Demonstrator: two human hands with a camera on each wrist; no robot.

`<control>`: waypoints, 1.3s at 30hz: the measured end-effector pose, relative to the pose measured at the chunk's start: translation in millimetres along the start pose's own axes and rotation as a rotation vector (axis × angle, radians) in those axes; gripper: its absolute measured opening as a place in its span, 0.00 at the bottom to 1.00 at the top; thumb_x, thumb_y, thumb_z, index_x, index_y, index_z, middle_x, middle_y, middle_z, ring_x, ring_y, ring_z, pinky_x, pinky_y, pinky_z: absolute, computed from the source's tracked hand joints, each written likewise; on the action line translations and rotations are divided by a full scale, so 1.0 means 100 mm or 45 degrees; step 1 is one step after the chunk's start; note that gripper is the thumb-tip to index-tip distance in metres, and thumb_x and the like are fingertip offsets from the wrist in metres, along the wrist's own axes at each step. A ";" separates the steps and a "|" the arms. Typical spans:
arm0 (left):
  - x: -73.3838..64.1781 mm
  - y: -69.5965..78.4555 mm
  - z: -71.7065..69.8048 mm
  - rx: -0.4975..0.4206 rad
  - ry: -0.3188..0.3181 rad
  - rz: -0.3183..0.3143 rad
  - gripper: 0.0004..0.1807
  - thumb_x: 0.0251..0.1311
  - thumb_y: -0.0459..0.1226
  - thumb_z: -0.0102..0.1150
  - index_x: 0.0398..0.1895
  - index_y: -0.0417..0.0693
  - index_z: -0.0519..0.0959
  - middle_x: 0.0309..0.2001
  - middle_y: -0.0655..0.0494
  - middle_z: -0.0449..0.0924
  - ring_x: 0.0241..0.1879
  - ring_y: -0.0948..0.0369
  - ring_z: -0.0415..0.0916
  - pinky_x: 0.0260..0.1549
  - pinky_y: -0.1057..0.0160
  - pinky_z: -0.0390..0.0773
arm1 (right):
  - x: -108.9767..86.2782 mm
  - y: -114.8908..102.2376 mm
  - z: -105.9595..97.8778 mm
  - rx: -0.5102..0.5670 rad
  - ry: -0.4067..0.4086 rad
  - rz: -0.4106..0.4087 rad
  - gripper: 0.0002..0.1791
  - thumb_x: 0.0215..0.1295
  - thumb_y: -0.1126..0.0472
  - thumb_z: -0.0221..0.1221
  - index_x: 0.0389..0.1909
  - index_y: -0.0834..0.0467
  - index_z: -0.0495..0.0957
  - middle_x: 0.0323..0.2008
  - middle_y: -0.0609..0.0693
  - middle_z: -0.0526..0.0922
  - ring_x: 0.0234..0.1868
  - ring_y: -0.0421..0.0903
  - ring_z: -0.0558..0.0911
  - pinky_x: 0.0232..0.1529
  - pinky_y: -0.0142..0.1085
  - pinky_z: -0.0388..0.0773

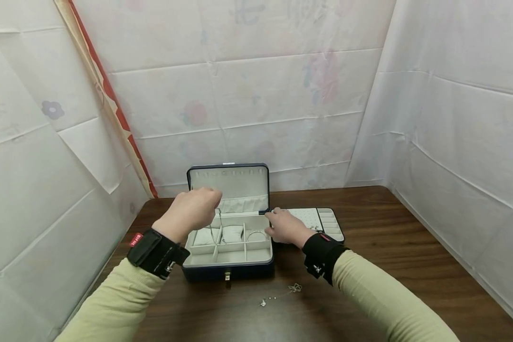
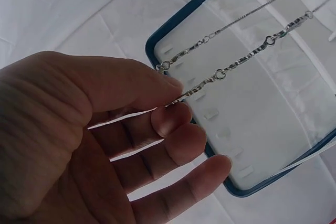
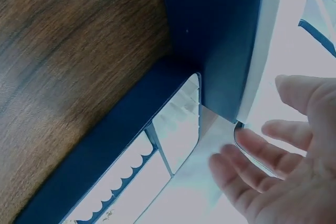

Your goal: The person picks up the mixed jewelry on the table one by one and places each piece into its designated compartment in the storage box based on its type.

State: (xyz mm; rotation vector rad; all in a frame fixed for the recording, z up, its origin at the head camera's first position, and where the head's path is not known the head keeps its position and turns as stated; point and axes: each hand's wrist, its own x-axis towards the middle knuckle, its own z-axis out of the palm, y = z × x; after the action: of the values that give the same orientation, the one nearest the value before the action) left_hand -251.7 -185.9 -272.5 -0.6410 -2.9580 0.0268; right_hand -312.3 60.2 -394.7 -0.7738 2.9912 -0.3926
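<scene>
Silvery, fine-linked chain hanging from left hand over open box, thumb and forefinger pinching it, other fingers curving loosely. Right hand hovering by box's right edge near tray, fingers spreading apart, contact unclear. Rectangular box showing dark-blue outside, pale lining, six compartments; two plump cushions and one thin bangle lying in rear row. One tangled necklace, two tiny studs, one small trinket lying in front. Brown wood-grain table supporting all; creased white printed sheets surrounding it.
</scene>
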 end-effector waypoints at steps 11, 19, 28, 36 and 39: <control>0.06 0.06 0.11 -0.020 -0.028 0.006 0.05 0.69 0.30 0.55 0.37 0.49 0.78 0.32 0.56 0.78 0.28 0.57 0.76 0.27 0.53 0.77 | 0.04 -0.07 -0.11 0.406 0.052 -0.217 0.31 0.79 0.55 0.55 0.76 0.61 0.61 0.68 0.61 0.74 0.69 0.57 0.73 0.67 0.51 0.70; 0.08 0.12 0.18 -0.004 -0.011 0.051 0.03 0.68 0.30 0.57 0.36 0.47 0.78 0.32 0.54 0.79 0.27 0.57 0.76 0.25 0.54 0.77 | 0.01 -0.23 -0.19 0.569 0.025 -0.283 0.32 0.79 0.51 0.54 0.78 0.54 0.59 0.67 0.56 0.75 0.72 0.54 0.71 0.66 0.50 0.70; 0.10 0.18 0.24 -0.061 -0.020 0.057 0.05 0.70 0.30 0.55 0.36 0.48 0.78 0.33 0.55 0.79 0.26 0.58 0.74 0.25 0.56 0.75 | -0.01 -0.31 -0.19 0.577 0.024 -0.369 0.30 0.79 0.52 0.54 0.77 0.55 0.62 0.64 0.54 0.79 0.71 0.52 0.72 0.67 0.48 0.70; 0.12 0.21 0.26 -0.062 -0.016 0.060 0.04 0.70 0.32 0.55 0.37 0.48 0.78 0.33 0.56 0.78 0.27 0.59 0.75 0.25 0.56 0.76 | -0.02 -0.38 -0.19 0.520 0.032 -0.428 0.26 0.79 0.54 0.55 0.73 0.56 0.69 0.58 0.52 0.83 0.65 0.50 0.77 0.63 0.46 0.73; 0.12 0.22 0.26 -0.072 -0.015 0.072 0.05 0.71 0.32 0.54 0.36 0.48 0.77 0.32 0.57 0.77 0.27 0.60 0.74 0.25 0.57 0.74 | -0.02 -0.40 -0.19 0.518 0.039 -0.452 0.25 0.79 0.54 0.55 0.72 0.56 0.71 0.56 0.50 0.84 0.63 0.49 0.79 0.61 0.45 0.75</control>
State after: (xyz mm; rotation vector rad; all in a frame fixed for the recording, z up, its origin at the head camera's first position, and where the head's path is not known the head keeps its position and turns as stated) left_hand -256.8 -160.3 -298.3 -0.7339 -2.9608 -0.0482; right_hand -293.2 32.4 -366.5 -1.2459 2.6471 -0.9908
